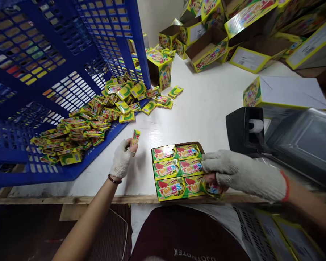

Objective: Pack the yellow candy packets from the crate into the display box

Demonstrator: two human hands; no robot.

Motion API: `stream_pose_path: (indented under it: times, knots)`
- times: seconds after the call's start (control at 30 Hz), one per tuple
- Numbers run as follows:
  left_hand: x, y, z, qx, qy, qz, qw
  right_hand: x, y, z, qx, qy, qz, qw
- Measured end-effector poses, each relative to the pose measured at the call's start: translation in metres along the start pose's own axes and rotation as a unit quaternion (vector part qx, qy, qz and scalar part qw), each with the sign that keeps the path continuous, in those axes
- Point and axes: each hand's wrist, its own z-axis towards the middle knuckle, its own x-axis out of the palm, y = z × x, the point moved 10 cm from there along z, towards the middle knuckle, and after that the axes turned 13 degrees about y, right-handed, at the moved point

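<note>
My left hand (122, 158), in a knitted glove with bare fingertips, pinches a small yellow-green candy pack (136, 137) upright above the table. In front of me lies an open carton (199, 145) holding rows of "TWINS" candy packs (167, 169), printed faces up. My right hand (235, 172), also gloved, reaches over the carton's right edge, its long fingers against the packs there. Under its thumb side it grips another candy pack (214, 189), blurred and partly hidden by the hand.
A tipped blue plastic crate (142, 47) at left spills a heap of candy packs (97, 117) onto the white table (203, 94). Several empty display boxes (206, 47) pile up at the back right. A black tape dispenser (237, 132) stands right, near a clear plastic container (306, 141).
</note>
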Motion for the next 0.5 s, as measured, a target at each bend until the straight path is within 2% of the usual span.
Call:
stream_pose_path:
  times: [0.03, 0.1, 0.13, 0.2, 0.27, 0.33, 0.43, 0.5]
  knots:
    - [0.014, -0.008, -0.002, 0.005, 0.015, -0.065, 0.998, -0.009, 0.009, 0.007, -0.030, 0.015, -0.034, 0.999]
    - [0.044, -0.024, -0.009, 0.010, 0.051, -0.184, 0.981, -0.026, 0.021, 0.017, -0.051, 0.002, -0.101, 0.994]
    - [0.056, -0.032, -0.015, 0.011, 0.063, -0.233, 0.970, -0.032, 0.023, 0.019, -0.034, -0.022, -0.125, 0.991]
    - [0.078, -0.045, -0.029, 0.011, 0.085, -0.307, 0.948, -0.036, 0.015, 0.017, 0.052, -0.075, -0.150, 0.985]
    - [0.094, -0.054, -0.044, 0.013, 0.100, -0.360, 0.928, -0.025, 0.002, 0.005, 0.163, -0.112, -0.159, 0.967]
    - [0.108, -0.059, -0.057, 0.019, 0.113, -0.392, 0.913, -0.004, -0.011, -0.007, 0.252, -0.118, -0.152, 0.949]
    - [0.125, -0.060, -0.068, 0.041, 0.135, -0.410, 0.901, 0.027, -0.023, -0.006, 0.321, -0.102, -0.101, 0.936]
    - [0.131, -0.057, -0.071, 0.058, 0.142, -0.401, 0.903, 0.033, -0.030, 0.002, 0.354, -0.100, -0.071, 0.927]
